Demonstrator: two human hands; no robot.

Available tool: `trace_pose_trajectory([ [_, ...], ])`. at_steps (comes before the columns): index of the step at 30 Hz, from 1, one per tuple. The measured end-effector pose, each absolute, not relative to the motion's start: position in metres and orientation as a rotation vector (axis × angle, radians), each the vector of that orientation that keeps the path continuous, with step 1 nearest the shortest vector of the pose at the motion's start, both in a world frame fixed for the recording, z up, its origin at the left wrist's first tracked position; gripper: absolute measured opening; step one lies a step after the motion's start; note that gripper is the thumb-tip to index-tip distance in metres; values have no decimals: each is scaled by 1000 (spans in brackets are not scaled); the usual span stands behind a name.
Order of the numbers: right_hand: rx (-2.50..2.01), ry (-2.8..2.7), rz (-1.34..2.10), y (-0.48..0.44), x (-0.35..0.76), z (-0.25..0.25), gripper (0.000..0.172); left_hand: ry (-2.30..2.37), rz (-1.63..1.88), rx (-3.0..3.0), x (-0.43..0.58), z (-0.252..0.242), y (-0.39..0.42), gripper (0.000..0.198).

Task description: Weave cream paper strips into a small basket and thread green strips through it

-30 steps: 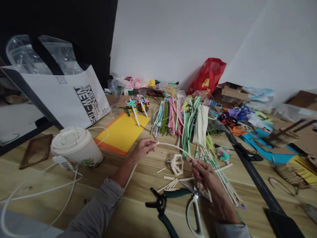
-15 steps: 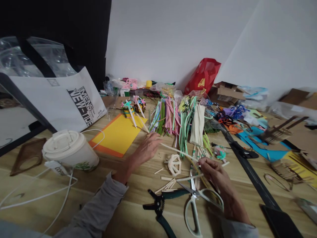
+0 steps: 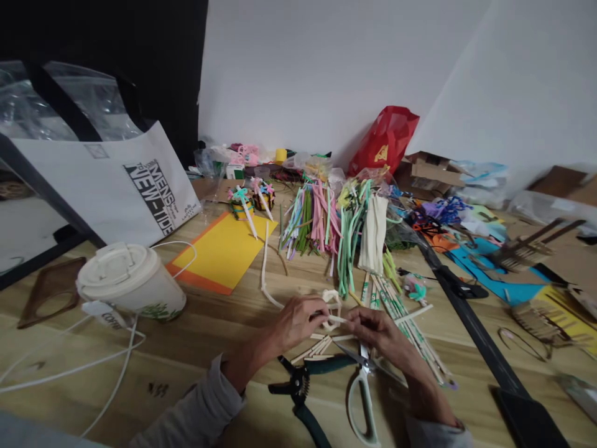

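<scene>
Cream-coloured and thin, a soft stem [image 3: 337,318] bridges the small gap between two bare hands over a wooden table [image 3: 252,373]. The person's left hand [image 3: 298,320] pinches it between thumb and fingertips, knuckles up. The right hand [image 3: 380,336] has the other side of that gap, its fingers closed on the stem too. Beyond the left hand, a pale length [image 3: 265,274] curves away over the wood toward a yellow sheet [image 3: 228,249]; the hand covers the spot where it might join the held piece, so I can't tell if they are one.

Right behind the fingers sits a little off-white openwork frame [image 3: 331,297], partly hidden by them. Nearer the person, short wooden sticks [image 3: 319,348] lie in a loose pile, with dark green cutters [image 3: 298,382] just below, one handle stretching toward a pair of white-handled scissors [image 3: 366,398]. The scissors lie spread, one loop partly covered by the right hand and forearm. Long green-printed sticks [image 3: 410,330] slant away past the right wrist.

Farther back, bunches of coloured stems [image 3: 321,214] are heaped beside a thick cream bundle [image 3: 374,236]. A lidded coffee cup [image 3: 135,286] stands at the left, in front of a white bag [image 3: 102,186] with black handles.
</scene>
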State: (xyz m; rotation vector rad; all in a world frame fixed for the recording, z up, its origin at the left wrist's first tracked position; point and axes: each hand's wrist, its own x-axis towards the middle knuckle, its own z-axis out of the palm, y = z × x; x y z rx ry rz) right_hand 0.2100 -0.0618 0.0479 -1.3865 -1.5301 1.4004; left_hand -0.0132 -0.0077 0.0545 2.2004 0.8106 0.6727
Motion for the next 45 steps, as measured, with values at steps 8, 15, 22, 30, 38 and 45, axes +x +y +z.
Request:
trace_pose_trajectory([
  [8, -1467, -1589, 1206, -61, 202, 40, 32, 871, 492, 1998, -14, 50, -17, 12],
  [15, -1473, -1640, 1186, -63, 196, 46, 31, 825, 574, 1588, -6, 28, -15, 7],
  [22, -1705, -2129, 778, -64, 207, 39, 14, 705, 575, 1356, -15, 22, -12, 29],
  [30, -1541, -2203, 772, -68, 199, 48, 18, 617, 644, 1142, -8, 13, -11, 35],
  [38, -1441, -1590, 1045, -71, 193, 62, 28, 579, 706, 1061, -3, 17, -14, 39],
  [45, -1377, -1394, 1136, -65, 174, 40, 35, 579, 729, 1026, -1, 16, -21, 35],
])
